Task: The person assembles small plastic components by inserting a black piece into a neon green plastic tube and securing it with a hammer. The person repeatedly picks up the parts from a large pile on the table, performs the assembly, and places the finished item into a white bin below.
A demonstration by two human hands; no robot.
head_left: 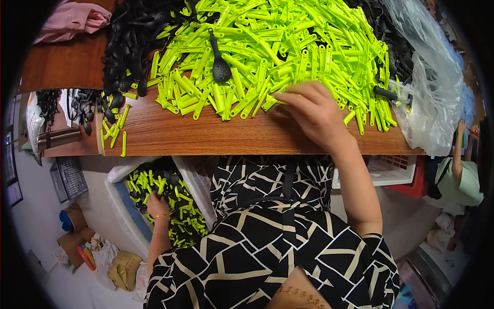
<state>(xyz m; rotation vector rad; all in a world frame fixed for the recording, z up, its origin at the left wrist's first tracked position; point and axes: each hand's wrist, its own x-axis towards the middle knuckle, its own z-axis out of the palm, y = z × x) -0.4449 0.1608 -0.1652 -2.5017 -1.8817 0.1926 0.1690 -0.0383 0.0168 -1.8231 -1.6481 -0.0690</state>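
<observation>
A large heap of bright yellow-green plastic handles (288, 46) covers the far part of the wooden table. My right hand (314, 110) is at the heap's near edge, its fingers pinched at the end of one green handle (269, 104). To the left, below the table's edge, my left hand (157, 207) reaches into a lined bin (126, 208) holding black spoons with green handles. Its fingers are curled, and what they grip is not clear. On the heap lies a black slotted spoon (222, 69) without a green handle.
Black spoon heads (126, 46) are piled at the left of the green heap. A clear plastic bag (429, 103) hangs over the table's right end, near a black-handled tool (386, 93). Several loose handles (123, 143) lie at the left edge. A co-worker (458, 175) is at the far right.
</observation>
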